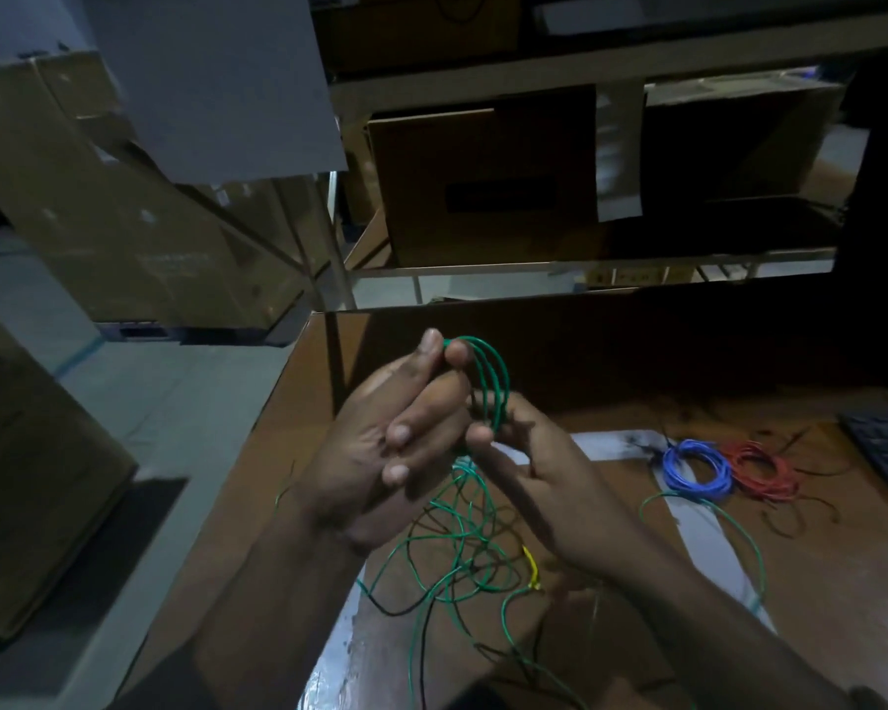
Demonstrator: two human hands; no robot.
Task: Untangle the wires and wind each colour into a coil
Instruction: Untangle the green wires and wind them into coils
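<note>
Left hand: Your left hand [380, 443] is in the middle of the frame, held up over the table [841, 581]. Its fingers are curled around the green coil [490, 381], and its thumb and first finger pinch the top of the loops.

Right hand: Your right hand [529, 479] is just to the right of the left one and a bit lower. Its thumb and fingers pinch the bottom of the same loops.

Green coil: It stands up tall between your two hands, with its long way running up and down. Only a few loops are wound.

Loose green wire: The rest of the green wire [457, 550] hangs down from the coil and lies in a messy pile on the table, right under your hands. One long piece bends away to the right side of the frame.

Other wires: A black wire [424, 643] and a little bit of yellow wire [531, 568] are mixed into that pile.

Done coils: A blue coil [695, 471] and a red coil [762, 471] lie side by side on the table at the right, well away from your hands.

Next move: I think you should pull more green wire up. It lies below your fingers, and your right hand is nearer to it.

Watch out: The black wire may come up with it.
</note>
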